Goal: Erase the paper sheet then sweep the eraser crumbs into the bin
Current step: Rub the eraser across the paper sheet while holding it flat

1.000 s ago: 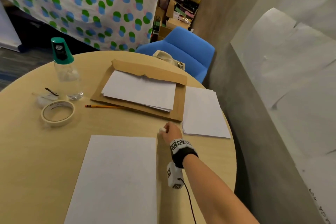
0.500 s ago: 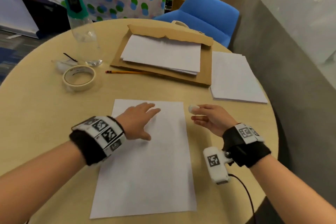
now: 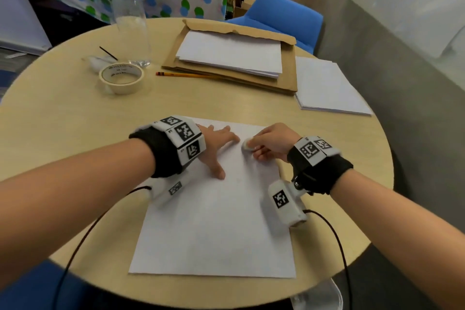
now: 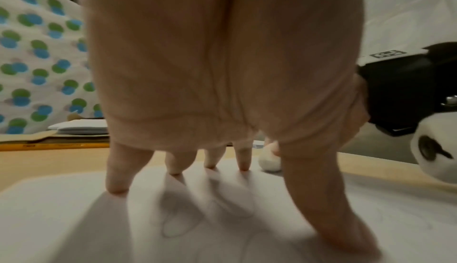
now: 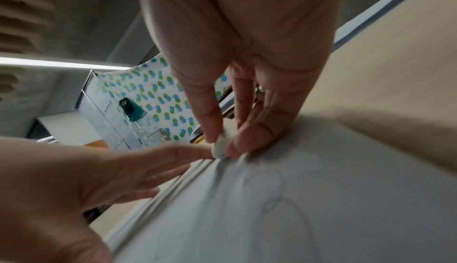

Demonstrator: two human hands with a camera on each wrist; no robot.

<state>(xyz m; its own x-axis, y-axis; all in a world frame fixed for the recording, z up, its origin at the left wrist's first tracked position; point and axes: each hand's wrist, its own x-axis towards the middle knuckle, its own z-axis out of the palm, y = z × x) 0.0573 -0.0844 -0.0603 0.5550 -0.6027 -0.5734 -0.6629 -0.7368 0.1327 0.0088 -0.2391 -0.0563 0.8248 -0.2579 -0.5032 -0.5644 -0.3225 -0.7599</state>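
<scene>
A white paper sheet (image 3: 214, 221) with faint pencil loops (image 5: 277, 195) lies on the round wooden table (image 3: 63, 133) in front of me. My left hand (image 3: 216, 148) lies flat on the sheet's upper part, fingers (image 4: 116, 169) spread and pressing it down. My right hand (image 3: 266, 143) pinches a small white eraser (image 3: 247, 145) between thumb and fingers. The eraser (image 5: 220, 146) touches the paper near its top edge, just right of the left fingertips; the left wrist view shows this eraser (image 4: 269, 162) too. No bin shows in any view.
Behind the sheet lie a yellow pencil (image 3: 186, 74), a tape roll (image 3: 122, 78), a clear bottle with a green cap (image 3: 128, 20), a cardboard folder with papers (image 3: 234, 55) and a paper stack (image 3: 327, 85). A blue chair (image 3: 284, 17) stands beyond the table; a grey wall is at right.
My left hand came in and settled flat on the sheet. My right hand carried the eraser from the table beside the sheet onto the paper's upper part.
</scene>
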